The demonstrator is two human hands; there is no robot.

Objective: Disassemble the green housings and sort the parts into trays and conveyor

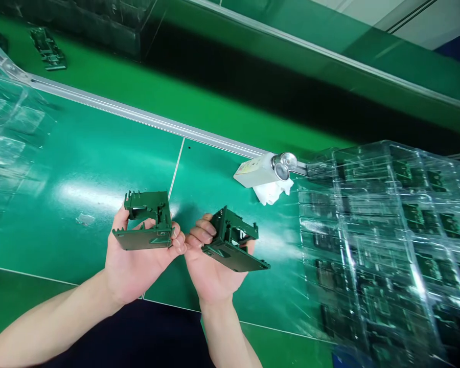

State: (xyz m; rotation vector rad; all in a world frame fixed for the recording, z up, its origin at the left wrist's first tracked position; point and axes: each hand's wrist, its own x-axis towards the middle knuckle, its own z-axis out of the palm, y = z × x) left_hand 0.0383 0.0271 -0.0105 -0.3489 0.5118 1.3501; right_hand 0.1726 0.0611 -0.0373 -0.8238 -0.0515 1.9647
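My left hand (132,266) grips a dark plastic frame part (145,237), with a flat plate facing me and small teeth along its upper left edge. In my right hand (214,271) is a similar dark plastic frame part (235,258), turned at an angle, its cut-out side facing up and right. Fingers wrap round the ends of both parts, and some fingertips are hidden behind them. The two hands are side by side above the green mat (99,163), their fingers close together at the middle.
A white bottle with a metal top (255,171) lies beside a crumpled white tissue (270,192). Stacked clear trays (387,230) holding dark parts stand at the right. More clear trays (7,122) sit at the left. Another dark part (48,48) lies beyond the metal rail (138,115).
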